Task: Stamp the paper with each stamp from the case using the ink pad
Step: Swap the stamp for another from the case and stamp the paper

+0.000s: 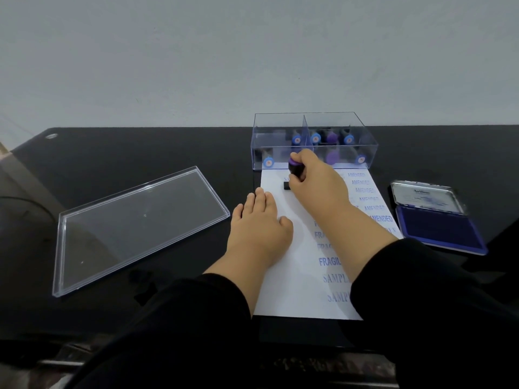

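A white paper lies on the black table, printed with blue words such as AMENDED, FRAGILE and SAMPLE. My right hand grips a black stamp with a purple top, its base down on the paper's far left part. My left hand rests flat on the paper's left edge, fingers straight. Beyond the paper stands the clear stamp case, holding several stamps with blue and purple tops. The open blue ink pad lies to the right of the paper.
The clear lid of the case lies flat on the table to the left. A pale wall rises behind the table. The table's front edge runs under my black sleeves. A round hole sits at the far left corner.
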The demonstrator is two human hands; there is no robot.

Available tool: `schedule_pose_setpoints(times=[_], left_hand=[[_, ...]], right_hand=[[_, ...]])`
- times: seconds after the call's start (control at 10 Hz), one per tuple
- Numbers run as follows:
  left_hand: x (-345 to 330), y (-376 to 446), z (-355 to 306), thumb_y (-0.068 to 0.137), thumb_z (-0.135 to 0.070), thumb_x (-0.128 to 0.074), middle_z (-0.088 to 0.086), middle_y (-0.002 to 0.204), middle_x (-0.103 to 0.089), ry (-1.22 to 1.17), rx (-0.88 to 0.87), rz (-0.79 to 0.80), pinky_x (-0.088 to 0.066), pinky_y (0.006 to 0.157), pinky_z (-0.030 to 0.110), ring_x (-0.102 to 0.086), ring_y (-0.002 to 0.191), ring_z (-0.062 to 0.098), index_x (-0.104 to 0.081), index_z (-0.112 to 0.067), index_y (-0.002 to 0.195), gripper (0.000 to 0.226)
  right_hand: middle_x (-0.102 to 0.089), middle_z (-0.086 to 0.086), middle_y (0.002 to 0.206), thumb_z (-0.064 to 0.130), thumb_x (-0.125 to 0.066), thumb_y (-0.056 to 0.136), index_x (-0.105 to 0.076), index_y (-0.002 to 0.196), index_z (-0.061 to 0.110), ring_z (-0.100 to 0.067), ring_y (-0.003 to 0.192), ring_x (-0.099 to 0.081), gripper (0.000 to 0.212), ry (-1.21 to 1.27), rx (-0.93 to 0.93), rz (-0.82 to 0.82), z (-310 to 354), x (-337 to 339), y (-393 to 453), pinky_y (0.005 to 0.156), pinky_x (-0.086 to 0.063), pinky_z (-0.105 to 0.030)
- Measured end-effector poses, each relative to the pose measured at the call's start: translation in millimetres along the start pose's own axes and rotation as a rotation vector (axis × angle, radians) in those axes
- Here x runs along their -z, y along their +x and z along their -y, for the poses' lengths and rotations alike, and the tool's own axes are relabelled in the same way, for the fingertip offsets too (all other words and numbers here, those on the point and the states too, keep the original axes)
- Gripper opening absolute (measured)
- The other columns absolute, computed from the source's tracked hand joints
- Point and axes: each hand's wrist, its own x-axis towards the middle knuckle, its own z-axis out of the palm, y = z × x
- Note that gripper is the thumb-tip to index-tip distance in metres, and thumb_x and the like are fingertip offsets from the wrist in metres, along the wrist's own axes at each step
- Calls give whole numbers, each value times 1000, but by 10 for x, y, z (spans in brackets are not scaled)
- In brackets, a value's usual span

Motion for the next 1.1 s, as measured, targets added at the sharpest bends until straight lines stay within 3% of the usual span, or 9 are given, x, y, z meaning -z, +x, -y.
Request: schedule_pose_setpoints(times=[0.3,0.5,0.7,0.9,1.1], left_hand=[[-1,-7,-3,100,-31,-18,3,159,11,-8,3,-1,4,117,35,10,146,17,4,-12,152,59],[-2,-13,0,100,-31,-17,3,159,12,-11,5,4,4,118,34,10,146,16,5,-13,152,60],[3,-5,4,100,-32,-17,2,159,13,-10,2,11,5,117,34,11,146,16,6,-13,151,59],[2,-4,5,100,-32,-17,2,159,13,-3,4,15,5,118,34,11,146,16,7,-13,151,59],[13,-5,3,101,-34,-16,3,159,13,1,2,27,4,118,34,11,146,17,7,-13,151,59]], right_hand=[[-62,0,112,19,-50,92,-48,119,21,-24,94,-60,26,-40,47,14,-22,-12,1,75,-51,-37],[-62,0,103,22,-51,92,-48,122,22,-22,90,-59,30,-2,51,13,-63,21,0,73,-50,-35],[-60,4,84,21,-56,88,-50,115,27,-17,79,-58,28,317,-115,-159,-172,184,28,69,-46,-29],[-62,2,83,17,-55,88,-49,114,27,-12,74,-56,29,402,-167,-200,-248,245,43,58,-43,-21],[-64,-1,88,19,-57,88,-49,117,26,-16,81,-60,31,383,-159,-175,-225,223,30,68,-48,-28]])
